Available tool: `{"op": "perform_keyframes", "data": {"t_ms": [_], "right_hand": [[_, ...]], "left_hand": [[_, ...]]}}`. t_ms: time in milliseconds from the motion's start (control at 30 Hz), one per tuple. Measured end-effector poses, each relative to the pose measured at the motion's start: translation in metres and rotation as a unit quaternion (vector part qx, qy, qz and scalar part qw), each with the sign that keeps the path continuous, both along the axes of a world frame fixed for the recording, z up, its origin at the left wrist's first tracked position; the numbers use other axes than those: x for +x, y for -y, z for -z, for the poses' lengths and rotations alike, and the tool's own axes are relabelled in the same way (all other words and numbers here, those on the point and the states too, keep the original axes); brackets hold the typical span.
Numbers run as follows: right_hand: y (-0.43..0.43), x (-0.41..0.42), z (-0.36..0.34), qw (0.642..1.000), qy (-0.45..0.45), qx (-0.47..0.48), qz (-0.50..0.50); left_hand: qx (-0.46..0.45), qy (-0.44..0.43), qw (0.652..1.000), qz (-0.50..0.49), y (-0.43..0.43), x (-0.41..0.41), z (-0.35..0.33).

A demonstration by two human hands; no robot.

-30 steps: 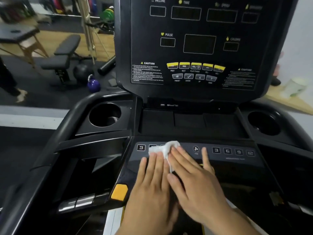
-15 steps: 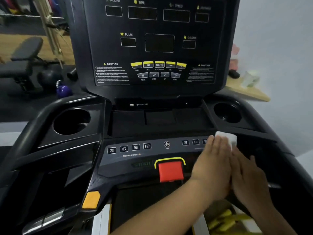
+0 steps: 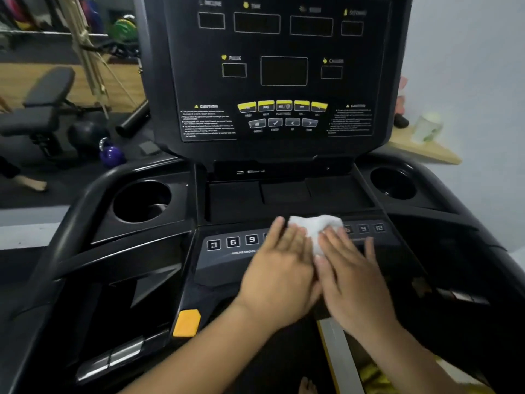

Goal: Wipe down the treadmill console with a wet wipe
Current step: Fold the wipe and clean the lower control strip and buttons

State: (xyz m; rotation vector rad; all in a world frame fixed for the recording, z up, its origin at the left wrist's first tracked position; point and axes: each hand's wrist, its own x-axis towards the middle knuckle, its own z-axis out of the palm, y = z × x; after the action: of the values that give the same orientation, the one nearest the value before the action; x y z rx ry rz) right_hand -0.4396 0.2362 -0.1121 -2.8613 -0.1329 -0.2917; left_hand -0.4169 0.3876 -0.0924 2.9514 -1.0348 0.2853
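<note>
Both hands were flat on the low button strip [image 3: 233, 241] of the treadmill console [image 3: 284, 149], side by side near its middle, the left hand [image 3: 281, 268] and the right hand [image 3: 349, 274] touching along their inner edges. The wet wipe [image 3: 315, 227] lay bunched under and just beyond the fingers [image 3: 295, 237] of the 2 hands, on their far side, pinned against the strip. The fingers were stretched out straight and close together, pressing down rather than curled round the cloth. From where I stood neither hand looked nearer to it; each covered about half. The strip ran left to right, so I judged the next stroke had to go sideways along it: keys 3, 6 and 9 showed bare to the left, 9 and 12 to the right. The upright display panel [image 3: 284, 72] stood farther off and higher, well apart from the wipe, and by my guess needed a reach up and away. The 2 cup holders, 1 on the left [image 3: 142, 201], flanked the tray.
</note>
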Motion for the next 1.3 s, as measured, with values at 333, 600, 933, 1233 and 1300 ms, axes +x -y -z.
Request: {"op": "perform_keyframes", "data": {"t_ms": [333, 600, 933, 1233, 1300], "right_hand": [[-0.101, -0.023, 0.012, 0.986, 0.049, -0.014, -0.156], [-0.076, -0.038, 0.016, 0.957, 0.231, -0.047, -0.168], [0.038, -0.204, -0.019, 0.955, 0.234, 0.142, 0.117], [0.153, -0.473, -0.029, 0.864, 0.310, 0.120, 0.378], [0.169, -0.533, -0.026, 0.842, 0.332, 0.104, 0.412]], "left_hand": [[-0.144, 0.056, 0.988, -0.022, -0.131, -0.037, 0.031], [-0.213, 0.156, 0.965, 0.010, -0.111, -0.055, 0.034], [-0.340, -0.035, 0.910, 0.234, 0.044, -0.133, -0.013], [-0.287, -0.091, 0.803, 0.515, 0.237, -0.353, -0.032], [-0.280, -0.104, 0.777, 0.554, 0.267, -0.406, -0.031]]}}
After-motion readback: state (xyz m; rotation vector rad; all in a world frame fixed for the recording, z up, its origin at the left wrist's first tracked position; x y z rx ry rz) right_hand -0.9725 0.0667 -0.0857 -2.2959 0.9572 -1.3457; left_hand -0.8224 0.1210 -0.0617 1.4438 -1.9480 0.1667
